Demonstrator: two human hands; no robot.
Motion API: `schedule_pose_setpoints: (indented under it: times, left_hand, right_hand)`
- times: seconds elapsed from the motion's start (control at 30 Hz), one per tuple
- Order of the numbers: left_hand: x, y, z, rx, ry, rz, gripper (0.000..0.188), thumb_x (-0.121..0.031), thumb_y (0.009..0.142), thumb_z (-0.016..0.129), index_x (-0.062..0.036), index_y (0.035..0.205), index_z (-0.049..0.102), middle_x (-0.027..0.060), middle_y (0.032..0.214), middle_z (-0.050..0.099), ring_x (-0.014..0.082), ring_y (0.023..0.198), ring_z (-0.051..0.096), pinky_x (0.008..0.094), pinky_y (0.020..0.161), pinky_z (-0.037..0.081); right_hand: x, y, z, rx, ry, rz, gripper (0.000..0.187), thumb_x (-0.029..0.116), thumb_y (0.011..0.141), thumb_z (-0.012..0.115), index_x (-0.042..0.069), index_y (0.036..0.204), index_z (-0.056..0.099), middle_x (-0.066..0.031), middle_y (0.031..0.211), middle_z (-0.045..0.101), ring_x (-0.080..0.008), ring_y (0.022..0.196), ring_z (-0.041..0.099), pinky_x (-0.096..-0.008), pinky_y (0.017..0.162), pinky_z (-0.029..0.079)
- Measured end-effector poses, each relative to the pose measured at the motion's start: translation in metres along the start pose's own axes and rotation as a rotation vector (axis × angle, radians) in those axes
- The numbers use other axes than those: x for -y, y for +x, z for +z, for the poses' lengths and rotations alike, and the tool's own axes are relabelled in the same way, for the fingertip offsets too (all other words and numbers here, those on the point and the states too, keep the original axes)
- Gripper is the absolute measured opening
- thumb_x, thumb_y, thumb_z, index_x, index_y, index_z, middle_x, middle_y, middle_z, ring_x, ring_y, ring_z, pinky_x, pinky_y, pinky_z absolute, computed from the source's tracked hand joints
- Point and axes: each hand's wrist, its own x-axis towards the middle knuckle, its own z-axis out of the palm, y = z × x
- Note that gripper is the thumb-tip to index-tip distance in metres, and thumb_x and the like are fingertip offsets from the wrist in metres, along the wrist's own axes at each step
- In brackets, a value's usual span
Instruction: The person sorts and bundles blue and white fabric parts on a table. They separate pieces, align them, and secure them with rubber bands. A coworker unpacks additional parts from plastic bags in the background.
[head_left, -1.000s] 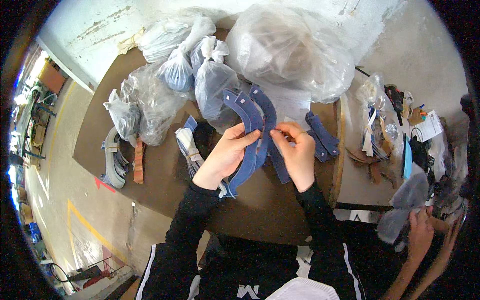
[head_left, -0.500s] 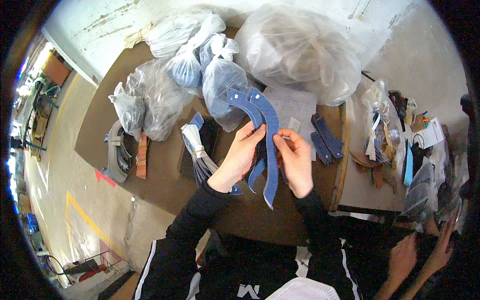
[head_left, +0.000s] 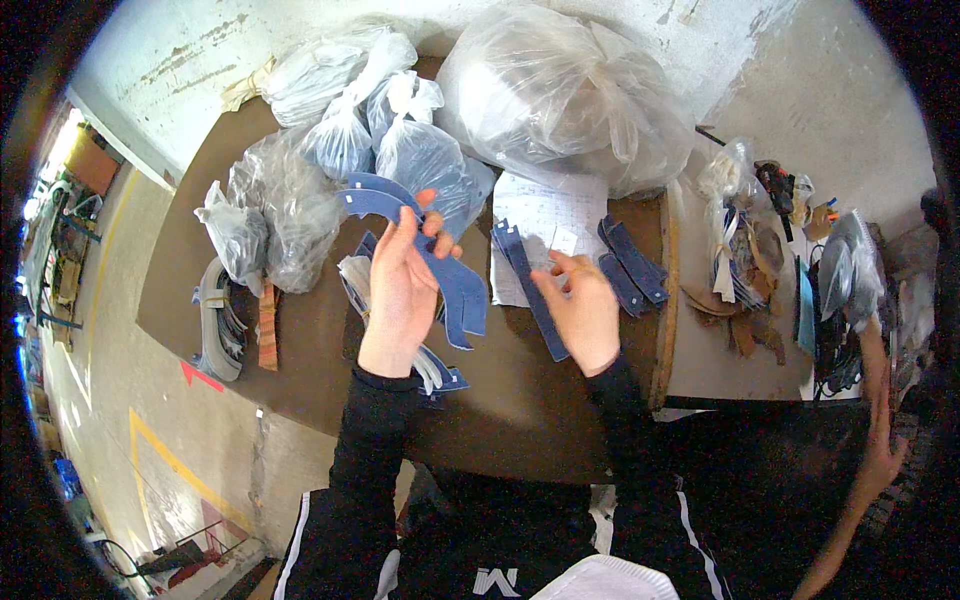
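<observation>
My left hand [head_left: 400,295] is raised over the table, its fingers closed around curved blue denim-like fabric strips [head_left: 455,290]. The strips arch out to its left at the top and hang down on its right. My right hand [head_left: 585,310] hovers beside a narrow stack of similar blue strips [head_left: 525,275] lying partly on a printed paper sheet [head_left: 582,212]. Its thumb and forefinger are apart, with nothing visible between them; its fingers overlap the stack's right side, and I cannot tell if they touch it. More short blue strips [head_left: 630,270] lie to the right.
Clear plastic bags [head_left: 570,100] fill the table's back. A banded bundle of pale strips [head_left: 430,370] lies behind my left forearm; grey strips [head_left: 215,320] and an orange-brown strip [head_left: 267,325] lie at left. Another person's arm [head_left: 875,400] reaches toward a cluttered surface at right.
My hands have separated. The left moved leftward and turned with the blue strips, while the right let go of the long strip. At right, the other person's arm reached farther forward.
</observation>
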Motion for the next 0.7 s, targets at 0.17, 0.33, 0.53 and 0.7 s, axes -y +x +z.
schedule_pose_setpoints:
  times: [0.17, 0.33, 0.53, 0.7]
  left_hand:
    - [-0.004, 0.003, -0.008, -0.013, -0.096, -0.011, 0.026, -0.035, 0.100, 0.048, -0.0096, 0.108, 0.050, -0.0005, 0.084, 0.046, 0.0143, 0.073, 0.044, 0.0330, 0.076, 0.040]
    - [-0.002, 0.000, -0.002, -0.097, -0.034, -0.086, 0.026, -0.036, 0.100, 0.049, -0.0114, 0.107, 0.051, -0.0006, 0.081, 0.044, 0.0141, 0.072, 0.043, 0.0335, 0.074, 0.040]
    - [-0.002, 0.001, -0.013, 0.016, -0.014, -0.108, 0.025, -0.036, 0.100, 0.048, -0.0121, 0.107, 0.051, -0.0015, 0.078, 0.041, 0.0126, 0.069, 0.040, 0.0329, 0.072, 0.040]
    - [0.000, 0.004, -0.010, 0.005, -0.011, -0.146, 0.030, -0.037, 0.100, 0.048, -0.0088, 0.110, 0.051, -0.0019, 0.077, 0.040, 0.0123, 0.069, 0.040, 0.0317, 0.073, 0.039]
  right_hand:
    - [0.011, -0.016, 0.022, 0.012, -0.233, -0.115, 0.024, 0.012, 0.076, 0.072, -0.001, 0.096, 0.065, -0.0140, 0.086, 0.064, -0.0347, 0.080, 0.064, -0.0416, 0.070, 0.050]
    - [-0.004, -0.007, 0.017, 0.188, 0.311, 0.146, 0.020, 0.010, 0.073, 0.075, -0.003, 0.087, 0.069, -0.0114, 0.077, 0.069, -0.0238, 0.067, 0.066, -0.0341, 0.064, 0.051]
    - [-0.015, 0.002, -0.005, 0.290, 1.227, 0.522, 0.011, 0.005, 0.085, 0.069, -0.002, 0.094, 0.069, -0.0050, 0.084, 0.069, -0.0090, 0.072, 0.061, -0.0213, 0.066, 0.046]
    - [-0.022, 0.004, -0.006, 0.300, 1.340, 0.555, 0.013, 0.006, 0.087, 0.067, -0.002, 0.096, 0.068, -0.0076, 0.089, 0.070, -0.0108, 0.079, 0.063, -0.0228, 0.075, 0.048]
